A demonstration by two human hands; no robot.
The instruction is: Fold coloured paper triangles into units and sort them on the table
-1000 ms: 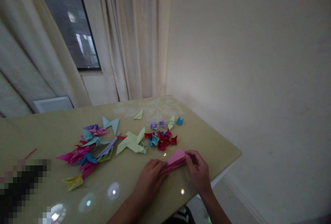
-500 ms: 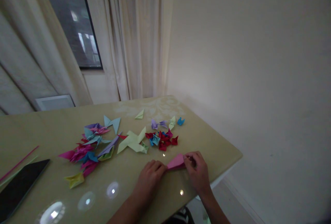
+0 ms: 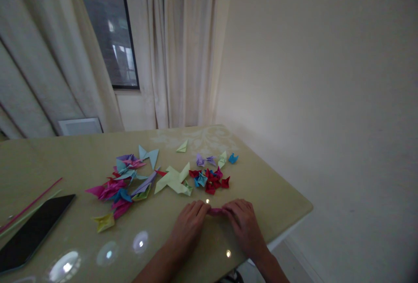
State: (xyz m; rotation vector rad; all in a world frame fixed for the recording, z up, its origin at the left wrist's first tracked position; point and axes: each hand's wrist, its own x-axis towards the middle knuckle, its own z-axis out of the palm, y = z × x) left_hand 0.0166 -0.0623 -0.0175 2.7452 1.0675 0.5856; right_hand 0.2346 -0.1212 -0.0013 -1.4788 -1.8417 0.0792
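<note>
A folded pink paper (image 3: 215, 210) lies flat on the beige table (image 3: 271, 196) near its front edge. My left hand (image 3: 191, 222) presses on its left end with fingers closed together on it. At the paper's right end my right hand (image 3: 243, 222) does the same, fingertips curled onto it. Only a thin strip of pink shows between the two hands. Just beyond them lie small red and blue folded pieces (image 3: 210, 180) and a pale green pinwheel shape (image 3: 174, 180).
A pile of magenta, blue and purple folded shapes (image 3: 124, 180) lies mid-table, with a yellow piece (image 3: 104, 221) nearer me. A dark tablet (image 3: 32, 230) and thin pink sticks (image 3: 31, 204) are at the left. The table's corner (image 3: 307, 209) is close on the right; curtains and a window stand behind.
The pink paper, raised between my hands before, has been pushed down flat on the table and my hands have closed over it. The camera has swung slightly to the left.
</note>
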